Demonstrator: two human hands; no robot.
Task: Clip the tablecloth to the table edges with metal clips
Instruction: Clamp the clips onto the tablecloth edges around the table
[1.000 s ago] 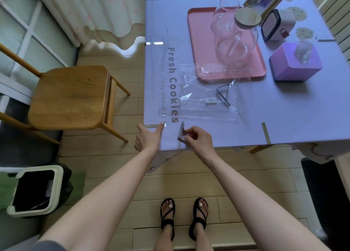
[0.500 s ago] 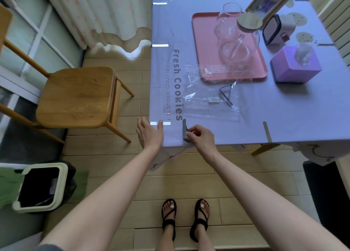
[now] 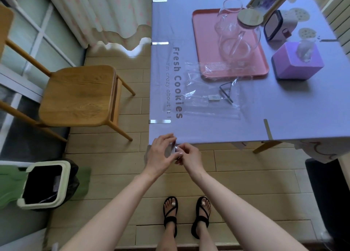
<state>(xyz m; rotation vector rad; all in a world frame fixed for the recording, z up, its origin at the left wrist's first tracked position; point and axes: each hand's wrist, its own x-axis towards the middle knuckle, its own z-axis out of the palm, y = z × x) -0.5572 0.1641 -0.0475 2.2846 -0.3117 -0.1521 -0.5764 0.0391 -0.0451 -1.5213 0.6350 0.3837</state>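
Seemingly well along, with fitted clips [image 3: 159, 121] on the tablecloth [image 3: 208, 131] edges; pinching another metal clip [image 3: 173, 149] in left hand [image 3: 160, 155] and right hand [image 3: 190, 158] at the near corner, not yet seated; one spare clip [image 3: 226, 90] left in the plastic bag [image 3: 206, 107]

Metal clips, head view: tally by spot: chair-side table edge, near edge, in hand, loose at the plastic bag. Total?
Chair-side clips: 3
Near-edge clip: 1
Held clip, between left hand and right hand: 1
Loose clip, at plastic bag: 1
Total: 6
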